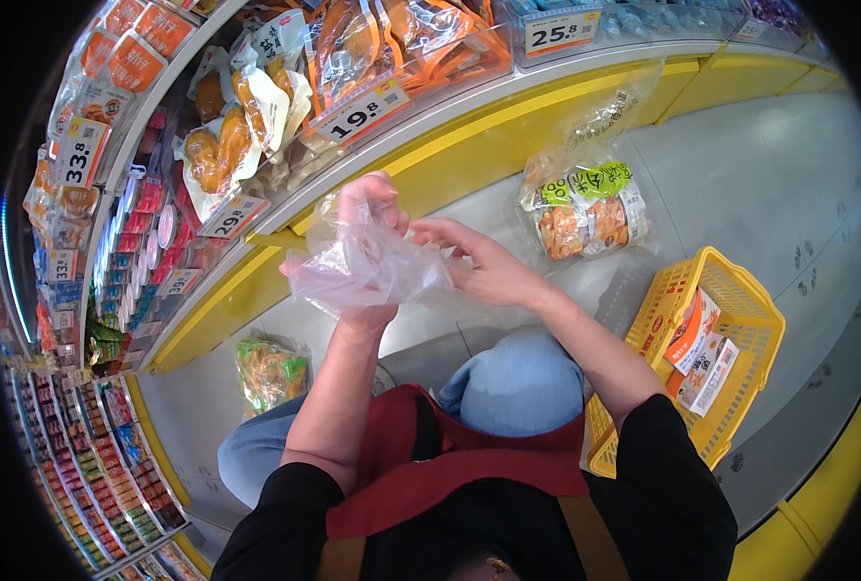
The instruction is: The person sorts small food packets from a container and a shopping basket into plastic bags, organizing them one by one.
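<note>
Crumpled over my left hand (370,201) is a thin clear plastic bag (377,269); the curled fingertips show above it, and the film veils most of the palm. From the right, my right hand (489,266) has its fingers bent at the bag's edge, thumb and fingers closed on the film. Beyond it on the floor lies a large clear bag of packaged food (590,218) with a green label. A smaller clear bag with green and orange contents (271,373) rests on the floor by my left knee.
A yellow plastic basket (768,334) holding orange-and-white packets (697,339) stands at my right. Ahead, a shelf with a yellow base (489,160) carries packed snacks (232,145) and price tags. More stocked shelves (92,465) line the left. My bent knee (513,382) is close below my hands.
</note>
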Demonstrator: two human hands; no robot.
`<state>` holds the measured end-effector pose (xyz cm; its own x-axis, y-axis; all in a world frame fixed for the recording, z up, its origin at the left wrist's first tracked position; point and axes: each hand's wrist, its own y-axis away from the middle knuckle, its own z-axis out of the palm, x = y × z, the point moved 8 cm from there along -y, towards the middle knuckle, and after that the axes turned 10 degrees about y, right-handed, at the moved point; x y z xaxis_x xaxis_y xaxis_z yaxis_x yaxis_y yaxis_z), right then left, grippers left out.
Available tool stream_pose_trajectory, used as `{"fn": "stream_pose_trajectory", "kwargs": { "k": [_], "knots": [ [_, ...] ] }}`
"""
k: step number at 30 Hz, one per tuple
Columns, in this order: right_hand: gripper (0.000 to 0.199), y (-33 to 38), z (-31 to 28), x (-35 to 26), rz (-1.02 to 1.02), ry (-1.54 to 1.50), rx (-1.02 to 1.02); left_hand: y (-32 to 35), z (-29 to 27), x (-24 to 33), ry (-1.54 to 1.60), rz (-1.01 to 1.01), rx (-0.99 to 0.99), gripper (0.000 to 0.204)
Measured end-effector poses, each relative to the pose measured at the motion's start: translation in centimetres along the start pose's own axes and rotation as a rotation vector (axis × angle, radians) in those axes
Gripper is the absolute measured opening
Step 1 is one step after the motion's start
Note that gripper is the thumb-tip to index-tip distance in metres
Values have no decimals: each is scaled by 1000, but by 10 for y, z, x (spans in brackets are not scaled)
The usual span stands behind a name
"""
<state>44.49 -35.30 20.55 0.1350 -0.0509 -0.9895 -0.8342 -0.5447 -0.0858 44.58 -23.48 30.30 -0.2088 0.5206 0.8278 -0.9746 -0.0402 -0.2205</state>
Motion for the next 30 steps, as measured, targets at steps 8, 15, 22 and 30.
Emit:
{"fn": "stream_pose_trajectory", "kwargs": {
  "k": [8,15,22,30],
  "knots": [
    [21,6,-96,33,143,-402,607,-7,-63,59,94,106,526,50],
    [20,22,-129,76,50,-801,618,-2,-143,48,-242,-570,-10,56],
    [27,-46,-84,72,49,-623,350,32,12,-71,-497,-839,-422,40],
    [50,2,-117,19,311,-597,538,17,-5,-30,-961,-293,25,13]
  ]
}}
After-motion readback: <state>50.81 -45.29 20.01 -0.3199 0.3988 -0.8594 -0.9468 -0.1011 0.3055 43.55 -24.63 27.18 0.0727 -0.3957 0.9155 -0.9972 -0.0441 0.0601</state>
